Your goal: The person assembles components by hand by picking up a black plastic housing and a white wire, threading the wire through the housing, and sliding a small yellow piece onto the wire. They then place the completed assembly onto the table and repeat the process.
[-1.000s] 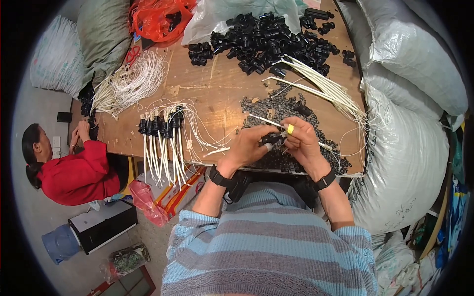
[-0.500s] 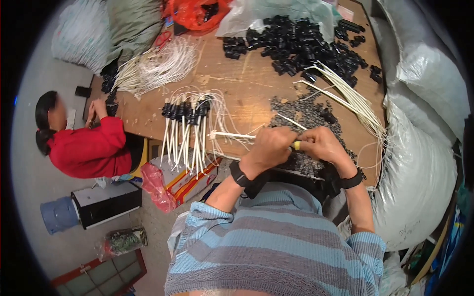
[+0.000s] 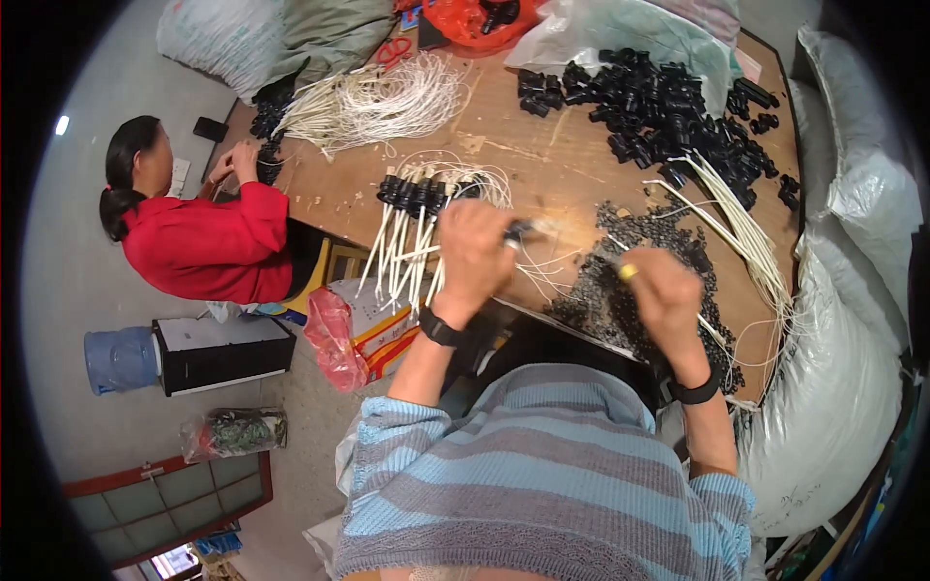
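My left hand (image 3: 472, 254) is closed around a small black fitting (image 3: 520, 230), whose far end is blurred by motion. It hovers beside a bundle of white-sleeved wires (image 3: 402, 242) topped with black fittings, at the table's near edge. Thin pale wires trail on the table to the right of this hand. My right hand (image 3: 666, 295) has curled fingers and a yellow band on one of them. It is over a spread of tiny dark parts (image 3: 596, 281), with a thin white rod passing beneath it. What its fingers hold, if anything, cannot be made out.
Black fittings (image 3: 659, 111) lie heaped at the back right, near more white-sleeved wires (image 3: 741, 228). A coil of white wires (image 3: 397, 102) and red scissors (image 3: 394, 50) are at the back left. Large white sacks (image 3: 833, 387) crowd the right. A person in red (image 3: 208, 247) works at the left.
My hands have parted: the left went left toward the bundle with the black fitting, the right moved slightly right. The whole view has shifted, with the table now further right.
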`<state>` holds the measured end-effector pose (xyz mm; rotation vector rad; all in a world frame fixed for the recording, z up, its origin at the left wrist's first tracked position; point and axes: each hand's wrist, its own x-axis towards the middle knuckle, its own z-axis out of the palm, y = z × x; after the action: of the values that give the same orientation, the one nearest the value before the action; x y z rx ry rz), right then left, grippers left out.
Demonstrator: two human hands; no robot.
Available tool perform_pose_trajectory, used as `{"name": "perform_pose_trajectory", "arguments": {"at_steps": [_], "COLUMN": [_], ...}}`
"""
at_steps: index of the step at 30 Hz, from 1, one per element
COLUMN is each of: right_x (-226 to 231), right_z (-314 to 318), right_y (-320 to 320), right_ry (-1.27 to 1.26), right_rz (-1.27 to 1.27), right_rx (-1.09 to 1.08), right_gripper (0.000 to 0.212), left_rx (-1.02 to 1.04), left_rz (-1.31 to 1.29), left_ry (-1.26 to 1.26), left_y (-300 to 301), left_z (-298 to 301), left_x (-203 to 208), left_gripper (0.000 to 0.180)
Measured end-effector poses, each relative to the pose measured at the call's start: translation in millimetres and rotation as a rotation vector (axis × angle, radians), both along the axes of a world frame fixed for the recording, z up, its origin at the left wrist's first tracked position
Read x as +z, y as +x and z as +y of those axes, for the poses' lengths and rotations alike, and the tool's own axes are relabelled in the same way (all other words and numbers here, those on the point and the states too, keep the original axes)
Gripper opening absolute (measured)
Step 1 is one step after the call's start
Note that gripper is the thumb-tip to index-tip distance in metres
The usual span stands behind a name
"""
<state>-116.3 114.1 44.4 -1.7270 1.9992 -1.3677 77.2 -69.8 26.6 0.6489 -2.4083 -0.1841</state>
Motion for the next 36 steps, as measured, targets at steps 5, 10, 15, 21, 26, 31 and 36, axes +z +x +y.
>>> {"name": "perform_pose_trajectory", "arguments": {"at_steps": [5, 10, 15, 21, 26, 31, 36], "right_x": [-3, -36, -53, -41, -57, -36, -34], "right_z": [-6, 10, 41, 82, 99, 108, 95], "right_y": [3, 14, -17, -38, -47, -55, -57], "right_ry": [0.124, 0.22, 0.291, 0.464, 0.423, 0.348, 0.254], "right_rz": [-0.145, 0.037, 0.048, 0.284, 0.355, 0.025, -0.158], "right_rx": [-0.11, 0.007, -0.219, -0.477, -0.499, -0.365, -0.333], "right_gripper": [0.018, 0.029, 0.021, 0.004, 0.009, 0.007, 0.018], "left_rx": [0.474, 0.485, -0.272, -0.839, -0.778, -0.453, -0.167], "left_rz": [0.008, -0.046, 0.057, -0.005, -0.216, -0.005, -0.077], "left_ry": [-0.105, -0.145, 0.367, 0.334, 0.183, 0.688, 0.87], "left_y": [52, 39, -55, -188, -218, -175, -117], "left_z": [-55, -60, 11, 74, 77, 47, 31], "left_x": [-5, -23, -3, -26, -59, -51, -36], "left_gripper": [0.023, 0.056, 0.032, 0.035, 0.039, 0.039, 0.04]}}
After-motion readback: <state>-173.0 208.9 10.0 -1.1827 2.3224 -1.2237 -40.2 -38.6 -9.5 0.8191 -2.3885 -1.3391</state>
